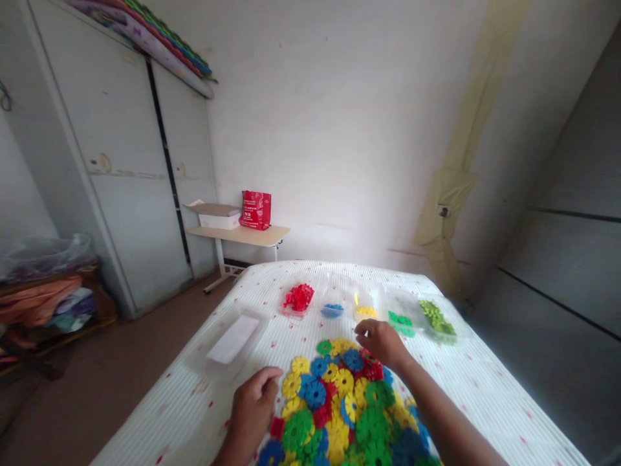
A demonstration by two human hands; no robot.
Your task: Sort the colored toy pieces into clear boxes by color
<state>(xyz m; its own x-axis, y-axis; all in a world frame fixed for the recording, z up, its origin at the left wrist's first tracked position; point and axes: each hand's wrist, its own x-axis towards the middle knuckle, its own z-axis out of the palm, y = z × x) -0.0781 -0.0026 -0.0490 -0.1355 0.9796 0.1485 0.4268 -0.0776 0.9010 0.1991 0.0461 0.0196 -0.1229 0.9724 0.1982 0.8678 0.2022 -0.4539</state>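
A heap of flower-shaped plastic discs (344,382) in blue, yellow, green and red lies before me on the table. At its left edge is my left hand (252,404), fingers loosely bent, thumb a little apart from the index finger, no piece visible in it. My right hand (381,340) hovers past the heap's far side, near a clear tray with yellow discs (366,312). Its bent fingers and thumb are slightly apart, and I see nothing between them. One yellow disc (356,299) appears edge-on just beyond that hand; whether it touches the tray I cannot tell.
Along the far side stand clear trays with red pieces (298,298), blue discs (332,310), green discs (400,321) and light green pieces (436,317). A clear container with a white sheet (233,339) sits left. Behind, a small desk (262,235) bears a red bag (256,210).
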